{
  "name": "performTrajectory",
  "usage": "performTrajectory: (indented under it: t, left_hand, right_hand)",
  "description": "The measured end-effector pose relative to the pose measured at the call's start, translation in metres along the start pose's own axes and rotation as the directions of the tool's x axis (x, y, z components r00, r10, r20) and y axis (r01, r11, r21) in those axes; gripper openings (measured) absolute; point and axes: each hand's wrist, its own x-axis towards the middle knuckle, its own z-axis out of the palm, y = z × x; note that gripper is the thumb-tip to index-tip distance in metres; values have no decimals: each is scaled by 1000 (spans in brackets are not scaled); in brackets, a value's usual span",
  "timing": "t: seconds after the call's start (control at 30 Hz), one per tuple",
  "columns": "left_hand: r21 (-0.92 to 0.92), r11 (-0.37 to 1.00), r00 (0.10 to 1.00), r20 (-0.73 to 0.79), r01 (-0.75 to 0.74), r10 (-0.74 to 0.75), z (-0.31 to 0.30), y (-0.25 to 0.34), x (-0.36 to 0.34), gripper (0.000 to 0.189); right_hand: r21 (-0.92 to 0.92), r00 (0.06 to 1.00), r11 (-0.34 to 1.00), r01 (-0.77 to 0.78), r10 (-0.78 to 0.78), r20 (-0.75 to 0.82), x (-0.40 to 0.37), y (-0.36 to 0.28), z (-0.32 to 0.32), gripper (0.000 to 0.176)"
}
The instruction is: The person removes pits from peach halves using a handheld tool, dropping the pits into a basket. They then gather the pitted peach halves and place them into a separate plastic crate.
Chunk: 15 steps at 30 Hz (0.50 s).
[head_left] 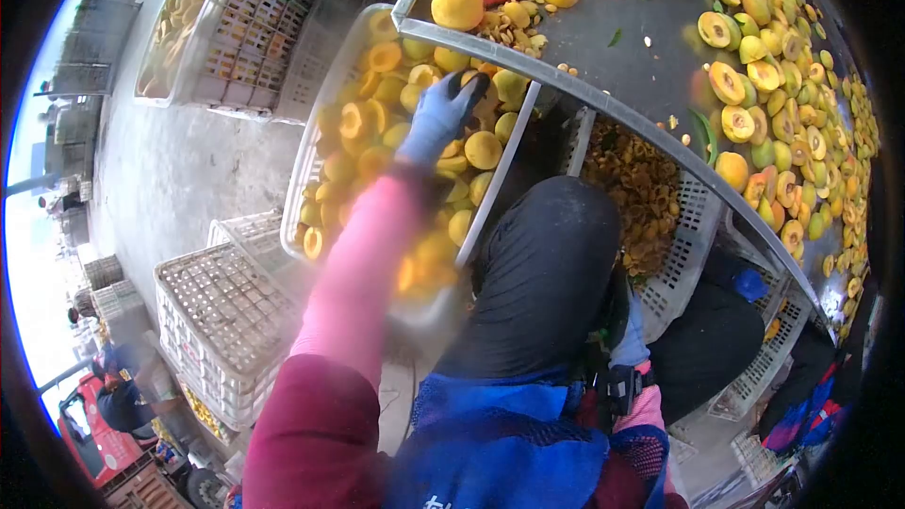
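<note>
Apron (500, 443): blue mesh, on lap
Left hand (441, 115): fingers spread loose over peach halves (377, 118) in crate (307, 162)
Right hand (629, 335): grip unclear
Basket (691, 247): pits (633, 179)

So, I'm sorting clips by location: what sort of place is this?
Probably an open-air fruit-processing yard: a metal table strewn with halved yellow fruit, a white plastic crate of halves under the gloved left hand, and a crate of pits.
</note>
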Motion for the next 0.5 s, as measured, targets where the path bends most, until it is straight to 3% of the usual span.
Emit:
performTrajectory:
  t: [0.03, 0.1, 0.13, 0.17, 0.2, 0.23, 0.3, 0.33, 0.37, 0.4, 0.43, 0.5]
  left_hand:
    - [168, 985, 998, -37, -44, 51, 1, -5, 11, 43]
    - [463, 885, 991, -89, -44, 96, -2, -2, 27, 47]
    - [582, 813, 990, -101, -20, 97, -4, 4, 33, 48]
    - [677, 726, 981, -32, -120, 192, -9, 8, 43, 47]
    - [573, 817, 994, -35, -64, 103, -11, 15, 41, 45]
    - [459, 888, 999, -32, 3, 13, -13, 24, 40, 43]
    - [560, 825, 988, -72, -75, 138, -6, 21, 35, 38]
    - [623, 779, 971, -132, -75, 199, -3, 10, 38, 37]
    - [683, 727, 947, -182, -72, 265, -2, 0, 44, 37]
    - [647, 762, 956, -203, -32, 213, -8, -1, 45, 37]
    - [600, 798, 951, -216, -49, 220, -10, -2, 44, 37]
    - [501, 861, 945, -232, -89, 232, -9, -4, 37, 38]
  right_hand:
    - [-59, 1000, 998, -22, 22, -8, 2, -20, -5, 72]
    - [10, 995, 995, -99, 99, -26, 1, -18, 1, 47]
    - [137, 987, 979, -153, 159, -32, 3, -4, 13, 44]
    - [225, 980, 956, -188, 198, -21, -2, 9, 17, 56]
    - [310, 972, 925, -221, 236, -11, -4, 16, 19, 68]
    - [358, 970, 905, -231, 243, 11, -1, 16, 15, 97]
    - [352, 974, 910, -219, 225, 24, 1, 16, 14, 97]
    - [297, 981, 936, -189, 195, 11, 5, 15, 14, 69]
    - [214, 987, 964, -156, 161, -7, 5, 13, 14, 55]
    - [129, 992, 984, -123, 127, -26, 8, 7, 13, 43]
    - [10, 995, 996, -86, 86, -46, 7, -6, 7, 43]
    - [-28, 993, 994, -102, 100, -56, 7, -10, 4, 42]
